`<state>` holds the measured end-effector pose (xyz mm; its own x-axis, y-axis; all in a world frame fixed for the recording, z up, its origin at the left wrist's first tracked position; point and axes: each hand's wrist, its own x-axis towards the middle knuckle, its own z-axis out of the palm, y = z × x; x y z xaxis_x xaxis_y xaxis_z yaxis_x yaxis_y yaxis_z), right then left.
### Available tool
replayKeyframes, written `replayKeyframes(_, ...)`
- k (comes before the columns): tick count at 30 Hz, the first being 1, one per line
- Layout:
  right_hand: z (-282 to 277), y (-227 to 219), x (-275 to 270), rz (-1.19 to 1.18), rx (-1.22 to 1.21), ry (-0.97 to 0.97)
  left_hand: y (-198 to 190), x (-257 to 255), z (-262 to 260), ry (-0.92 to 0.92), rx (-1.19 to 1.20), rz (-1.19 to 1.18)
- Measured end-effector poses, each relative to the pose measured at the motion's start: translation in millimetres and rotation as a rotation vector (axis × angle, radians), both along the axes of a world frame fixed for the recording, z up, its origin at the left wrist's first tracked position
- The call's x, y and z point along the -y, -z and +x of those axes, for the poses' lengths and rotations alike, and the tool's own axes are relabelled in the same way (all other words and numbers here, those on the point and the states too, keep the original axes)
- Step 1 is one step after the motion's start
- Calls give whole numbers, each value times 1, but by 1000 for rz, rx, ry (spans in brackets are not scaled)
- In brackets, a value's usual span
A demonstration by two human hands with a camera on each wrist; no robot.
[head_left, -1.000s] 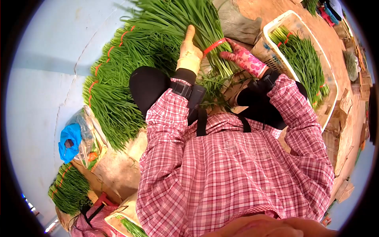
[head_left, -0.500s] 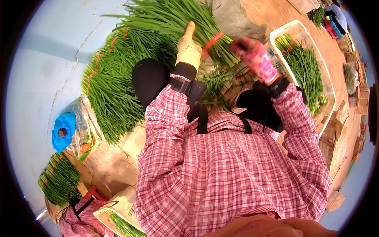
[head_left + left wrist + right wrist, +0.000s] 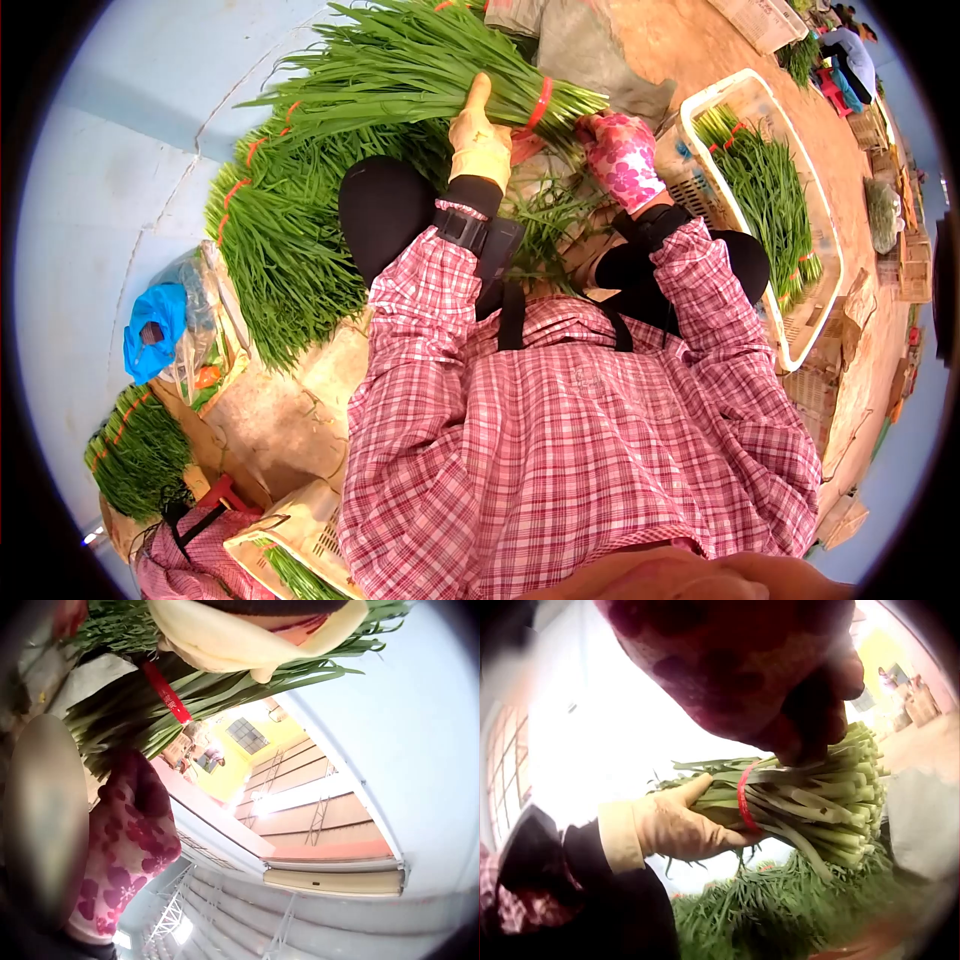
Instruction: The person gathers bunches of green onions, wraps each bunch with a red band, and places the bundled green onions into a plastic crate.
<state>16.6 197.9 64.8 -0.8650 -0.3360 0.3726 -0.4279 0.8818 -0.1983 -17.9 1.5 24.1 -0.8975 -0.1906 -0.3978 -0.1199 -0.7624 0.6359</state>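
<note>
A large bundle of green garlic chives (image 3: 400,90) is held up in front of me, bound near its pale cut ends by a red band (image 3: 541,103). My left hand (image 3: 478,140), in a yellow glove, grips it behind the band, thumb laid along the leaves. My right hand (image 3: 620,155) wears a pink floral glove and is at the cut ends. In the right wrist view its fingers curl down onto the pale stems (image 3: 832,802) and pinch at the upper side. The left wrist view shows the red band (image 3: 166,693) beside the yellow glove (image 3: 225,637).
More banded chives (image 3: 290,270) are heaped on my left along the pale blue wall. On the right stands a white plastic crate (image 3: 683,165) with chives inside. Loose green trimmings (image 3: 550,215) lie between my knees. A blue bag (image 3: 155,330) sits farther left.
The bundle has swung flatter, its cut ends rising to the right. My right hand left the band, moved away to the right, then came back onto the stem ends.
</note>
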Motion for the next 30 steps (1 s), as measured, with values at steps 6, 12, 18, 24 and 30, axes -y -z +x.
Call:
replayKeyframes(6, -2, -3, 9, 109, -24, 23, 0, -1, -3, -32, 4, -13)
replayKeyframes(12, -16, 1, -1, -346, 439, 71, -13, 0, 0, -57, 118, -56)
replayKeyframes(18, -11, -2, 9, -48, 128, -2, -20, -5, -1, -93, 138, 60)
replayKeyframes(24, -25, 7, 9, -64, 144, 7, -14, -1, -3, -105, 84, 23)
replayKeyframes(30, -23, 16, 3, 100, -45, -67, 4, 19, -15, -58, 30, 117)
